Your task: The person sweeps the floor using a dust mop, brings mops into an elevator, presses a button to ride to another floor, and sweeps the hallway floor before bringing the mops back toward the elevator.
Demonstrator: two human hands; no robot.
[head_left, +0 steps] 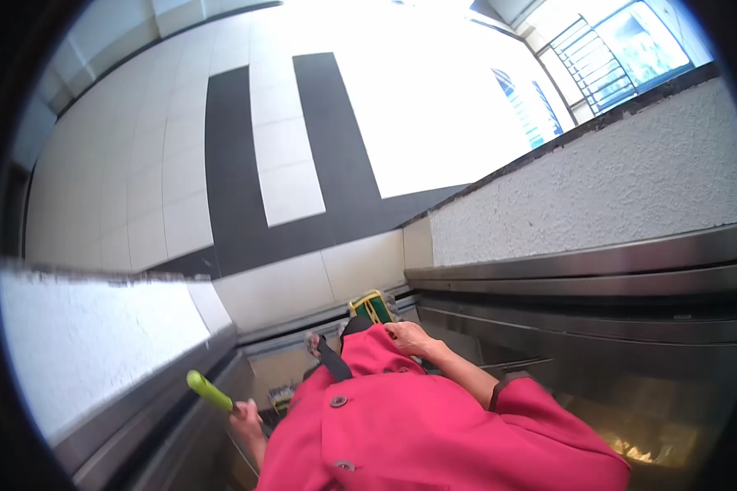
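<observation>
My left hand [248,420] is closed round the lower end of a stick-like tool with a bright green end [210,391], which tilts up to the left beside the metal door frame. On the other side, my right hand [412,338] rests at the front edge of the pink jacket [409,417], its fingers bent against the cloth; whatever they grip is hidden. Just beyond it stands a green and yellow object [372,307], partly covered by the jacket.
Metal door tracks [323,321] cross the floor in front. Textured white walls stand left [98,352] and right [598,180]. Beyond lies a tiled floor [155,164] with dark bands. A brushed metal panel [630,360] is at the right, a railing [590,65] upper right.
</observation>
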